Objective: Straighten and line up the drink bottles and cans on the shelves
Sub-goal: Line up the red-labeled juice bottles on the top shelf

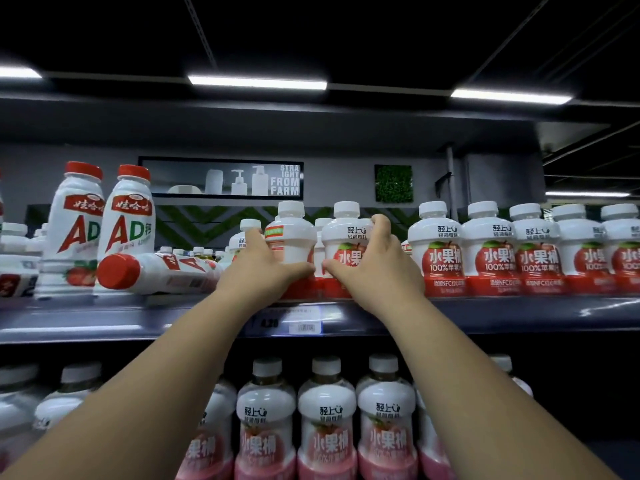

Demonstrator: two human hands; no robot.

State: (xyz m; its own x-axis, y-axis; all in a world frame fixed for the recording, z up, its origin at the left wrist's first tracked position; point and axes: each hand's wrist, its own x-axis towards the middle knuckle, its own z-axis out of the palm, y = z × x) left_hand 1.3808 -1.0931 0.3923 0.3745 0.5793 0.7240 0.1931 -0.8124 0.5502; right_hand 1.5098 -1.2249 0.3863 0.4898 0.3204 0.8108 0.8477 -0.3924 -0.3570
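Observation:
On the upper shelf [519, 315] stands a row of white-capped apple-juice bottles with red labels. My left hand [263, 268] grips one bottle [291, 237] that is turned so its back label faces out. My right hand [374, 268] grips the bottle beside it [346, 233], whose front label faces me. Right of them, several more apple bottles [491, 251] stand upright in a line. To the left, two tall red-capped AD bottles [128, 216] stand upright, and one AD bottle [156, 271] lies on its side, cap toward me.
A lower shelf holds pink-labelled bottles [327, 420] in a row beneath my arms. A price tag [301, 323] sits on the upper shelf's front edge. More white bottles stand at the far left [14, 244]. Smaller bottles show behind the fallen one.

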